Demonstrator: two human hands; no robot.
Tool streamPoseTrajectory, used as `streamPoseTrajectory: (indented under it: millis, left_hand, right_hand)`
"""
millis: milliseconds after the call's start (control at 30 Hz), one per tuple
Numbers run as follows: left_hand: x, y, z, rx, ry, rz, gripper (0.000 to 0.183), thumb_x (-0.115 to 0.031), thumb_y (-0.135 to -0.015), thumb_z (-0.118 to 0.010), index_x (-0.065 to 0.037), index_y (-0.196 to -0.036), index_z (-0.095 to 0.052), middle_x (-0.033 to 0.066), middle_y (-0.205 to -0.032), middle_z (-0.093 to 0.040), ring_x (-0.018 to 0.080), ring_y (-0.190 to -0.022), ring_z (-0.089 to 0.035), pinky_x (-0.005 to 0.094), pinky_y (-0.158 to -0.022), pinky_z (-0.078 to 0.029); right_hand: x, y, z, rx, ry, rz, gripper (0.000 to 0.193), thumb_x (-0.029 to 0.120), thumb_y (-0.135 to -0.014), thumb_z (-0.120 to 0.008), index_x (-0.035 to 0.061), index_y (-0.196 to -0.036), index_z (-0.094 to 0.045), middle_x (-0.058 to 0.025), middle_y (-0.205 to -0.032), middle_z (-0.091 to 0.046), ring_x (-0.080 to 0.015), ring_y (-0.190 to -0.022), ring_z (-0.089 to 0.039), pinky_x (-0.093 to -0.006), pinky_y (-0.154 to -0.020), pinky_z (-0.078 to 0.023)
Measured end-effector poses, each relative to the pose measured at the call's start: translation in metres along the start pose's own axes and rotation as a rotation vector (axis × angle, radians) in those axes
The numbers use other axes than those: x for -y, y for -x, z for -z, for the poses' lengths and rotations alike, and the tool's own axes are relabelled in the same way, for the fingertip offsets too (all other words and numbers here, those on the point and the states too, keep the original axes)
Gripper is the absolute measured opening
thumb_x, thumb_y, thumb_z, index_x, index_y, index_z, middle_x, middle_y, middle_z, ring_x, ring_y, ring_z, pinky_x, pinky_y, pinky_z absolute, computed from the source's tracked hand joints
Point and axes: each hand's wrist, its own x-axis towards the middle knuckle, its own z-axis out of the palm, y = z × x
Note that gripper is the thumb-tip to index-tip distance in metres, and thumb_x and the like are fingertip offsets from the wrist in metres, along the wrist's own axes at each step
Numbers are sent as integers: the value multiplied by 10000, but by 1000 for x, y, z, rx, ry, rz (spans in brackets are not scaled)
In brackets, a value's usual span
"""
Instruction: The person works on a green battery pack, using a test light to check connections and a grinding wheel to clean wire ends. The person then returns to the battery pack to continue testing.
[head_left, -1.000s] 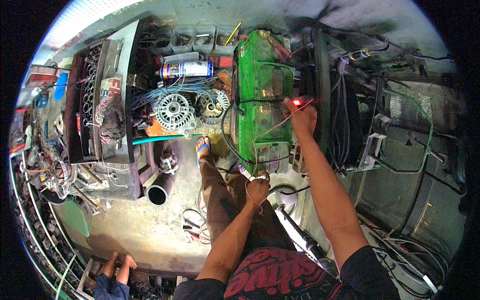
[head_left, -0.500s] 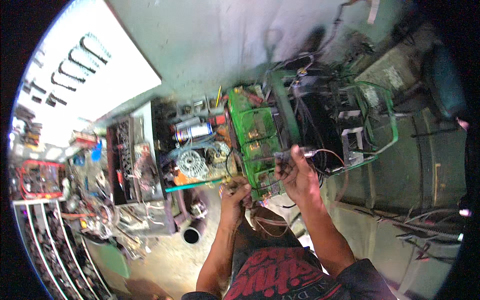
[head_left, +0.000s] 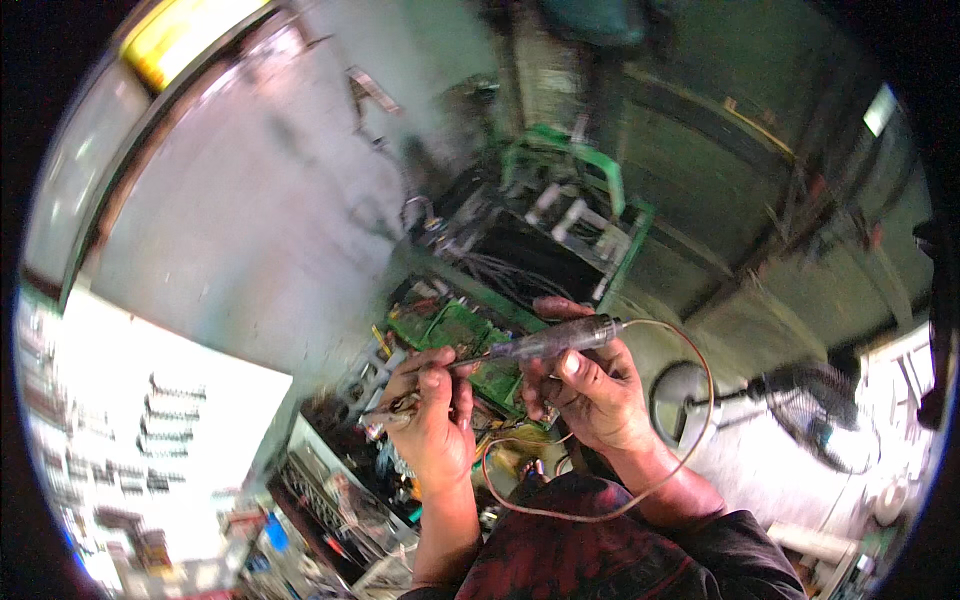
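My right hand [head_left: 605,405] is closed round the handle of a circuit tester [head_left: 555,341], a dark, see-through, pen-shaped probe. A thin brownish wire [head_left: 712,400] leaves its right end and loops down in front of my body. My left hand [head_left: 440,430] pinches the tester's slim metal shaft between thumb and finger. Something small and metallic, perhaps a clip, also shows at the left fingers; blur keeps me from telling. Both hands are raised above a green tray [head_left: 455,335] with compartments, which they partly cover.
Behind the tray stands a dark unit in a green metal frame [head_left: 605,165], with cables on it. A fan [head_left: 820,415] is at the right. Tools hang on a bright white board [head_left: 180,400] at the left, beside a pale wall [head_left: 250,210].
The view has swung to the right. My hands have come closer together, the left now on the tester's shaft, and the tester with its looped wire shows more fully.
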Motion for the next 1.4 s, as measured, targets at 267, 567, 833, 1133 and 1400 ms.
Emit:
streamPoseTrajectory:
  millis: [267, 567, 833, 1133, 1400]
  left_hand:
    - [2, 45, -46, 310, -28, 165, 250, -185, -909, -752, 21, -1024, -672, 119, -915, -700, 133, -655, -585, 205, -562, -439]
    - [12, 121, -123, 643, 178, 346, 177, -55, -887, -735, 33, -1017, -654, 189, -956, -686, 180, -716, -628, 213, -577, -489]
    - [41, 246, -216, 1050, 281, 455, 312, -228, -896, -780, 25, -1025, -650, 209, -856, -669, 154, -556, -555, 192, -438, -347]
    - [46, 430, -313, 1398, 325, 493, 354, -319, -966, -683, 10, -1086, -629, 138, -830, -599, 70, -495, -396, 187, -434, -273]
    - [30, 555, -366, 1535, 230, 720, 405, -328, -906, -776, 44, -942, -620, 163, -828, -670, 62, -502, -461, 188, -449, -302]
  right_hand:
    - [29, 108, 8, -354, 44, 273, 279, 144, -942, -716, -42, -1135, -641, -126, -847, -699, -211, -699, -697, -337, -600, -581]
    - [71, 209, 26, -503, -27, 623, 295, 107, -933, -721, -72, -1155, -643, -175, -892, -725, -216, -663, -705, -318, -570, -591]
    - [132, 356, 70, -665, 3, 859, 387, 83, -871, -786, -75, -1185, -624, -185, -926, -725, -234, -678, -709, -342, -594, -592]
    - [202, 539, 90, -839, 59, 1047, 416, 63, -868, -792, -84, -1214, -615, -180, -918, -727, -211, -703, -711, -322, -607, -600]
    - [218, 642, 89, -1075, 114, 1228, 470, 42, -842, -808, -104, -1236, -599, -230, -979, -720, -245, -810, -733, -333, -659, -625]
